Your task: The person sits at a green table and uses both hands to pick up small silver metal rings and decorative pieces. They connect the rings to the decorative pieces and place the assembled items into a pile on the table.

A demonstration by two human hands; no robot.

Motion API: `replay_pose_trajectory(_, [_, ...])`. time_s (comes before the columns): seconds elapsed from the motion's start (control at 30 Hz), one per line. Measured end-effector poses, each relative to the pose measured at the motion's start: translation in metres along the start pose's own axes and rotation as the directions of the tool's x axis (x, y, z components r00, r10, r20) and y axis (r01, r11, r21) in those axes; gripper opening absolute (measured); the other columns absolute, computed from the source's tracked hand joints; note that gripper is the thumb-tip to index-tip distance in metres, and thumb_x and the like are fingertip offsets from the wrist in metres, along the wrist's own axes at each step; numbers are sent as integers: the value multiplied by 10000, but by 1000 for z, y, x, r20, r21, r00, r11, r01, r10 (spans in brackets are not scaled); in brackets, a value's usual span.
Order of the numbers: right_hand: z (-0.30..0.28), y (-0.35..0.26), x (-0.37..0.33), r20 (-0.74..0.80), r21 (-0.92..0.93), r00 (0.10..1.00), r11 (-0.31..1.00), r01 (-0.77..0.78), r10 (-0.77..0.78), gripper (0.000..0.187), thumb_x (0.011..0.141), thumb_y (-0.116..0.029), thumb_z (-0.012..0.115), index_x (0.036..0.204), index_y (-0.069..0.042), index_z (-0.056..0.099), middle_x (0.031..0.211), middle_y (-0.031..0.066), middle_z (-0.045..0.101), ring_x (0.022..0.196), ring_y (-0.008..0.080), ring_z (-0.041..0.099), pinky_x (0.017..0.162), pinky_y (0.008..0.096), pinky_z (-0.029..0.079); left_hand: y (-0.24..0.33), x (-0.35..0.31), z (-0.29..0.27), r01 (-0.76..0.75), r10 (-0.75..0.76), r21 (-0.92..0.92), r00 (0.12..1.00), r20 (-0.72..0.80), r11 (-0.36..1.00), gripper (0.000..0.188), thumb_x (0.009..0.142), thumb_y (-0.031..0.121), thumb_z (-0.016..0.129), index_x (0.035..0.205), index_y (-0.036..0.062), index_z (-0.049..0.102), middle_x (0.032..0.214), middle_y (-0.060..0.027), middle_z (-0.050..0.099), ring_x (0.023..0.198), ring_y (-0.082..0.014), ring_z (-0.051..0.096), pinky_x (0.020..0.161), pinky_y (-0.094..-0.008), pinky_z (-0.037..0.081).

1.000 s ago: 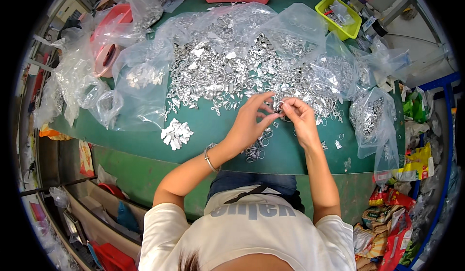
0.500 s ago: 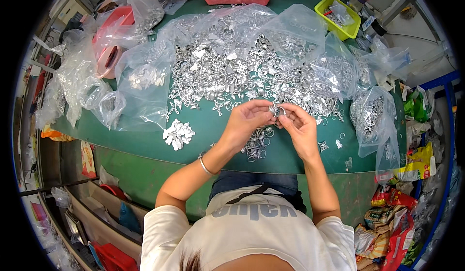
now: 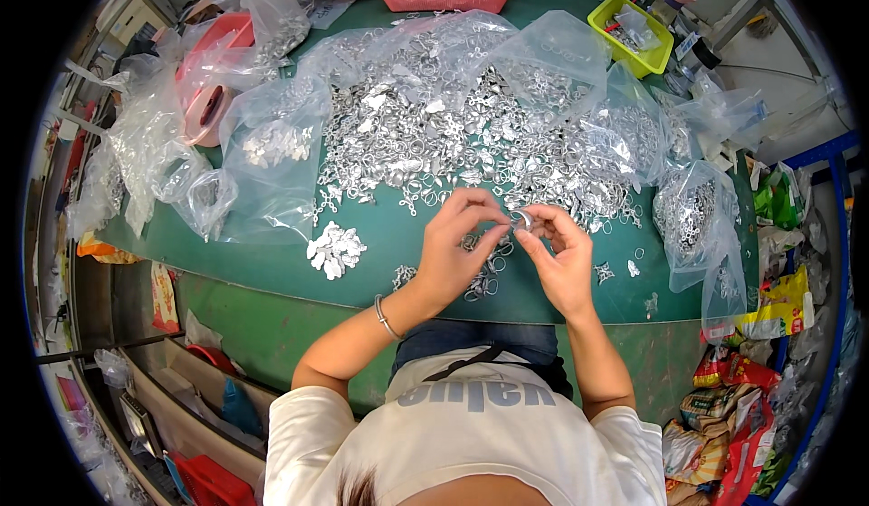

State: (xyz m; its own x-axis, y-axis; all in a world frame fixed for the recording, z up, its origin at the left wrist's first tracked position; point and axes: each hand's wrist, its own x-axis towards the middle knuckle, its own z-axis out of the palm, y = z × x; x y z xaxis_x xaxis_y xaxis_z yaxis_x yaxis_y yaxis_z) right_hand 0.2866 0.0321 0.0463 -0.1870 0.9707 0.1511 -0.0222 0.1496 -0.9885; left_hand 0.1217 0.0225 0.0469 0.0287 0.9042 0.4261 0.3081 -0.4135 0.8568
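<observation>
A small silver metal ring [image 3: 522, 219] is pinched between the fingertips of the left hand [image 3: 455, 254] and the right hand [image 3: 559, 262], both raised just above the green table top [image 3: 272, 262] near its front edge; the fingers of each hand are curled inward and pressed together around the piece. Directly beneath the hands a small cluster of linked silver rings [image 3: 484, 271] is seen, and to the left a little heap of flat silver leaf-shaped pieces [image 3: 335, 250] has been set apart. Beyond the hands, a very large spread of loose silver metal parts [image 3: 453, 135] lies over opened clear plastic bags [image 3: 272, 144]. Judged from these quantities, only a small portion appears finished, and most of the pile is left.
</observation>
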Motion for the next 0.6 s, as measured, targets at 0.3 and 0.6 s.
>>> replay_pose_trajectory(0.3, [1,-2,-2,39,248,984,952,-179,175,232,873,-31,649,1085,36,583,953,47,632,820,72,580,722,203,474,-13,-3,10,-236,249,104,960,-127,966,271,737,-77,668,999,-13,636,932,-117,633,820,-264,615,733,-315,499])
replay_pose_trajectory(0.6, [5,-1,-3,79,290,982,938,-189,173,205,901,-61,623,1076,35,577,935,48,639,856,89,598,758,224,489,-21,-13,17,336,-414,-669,909,46,664,114,906,25,592,981,-53,626,919,-74,655,839,-123,613,736,-258,504])
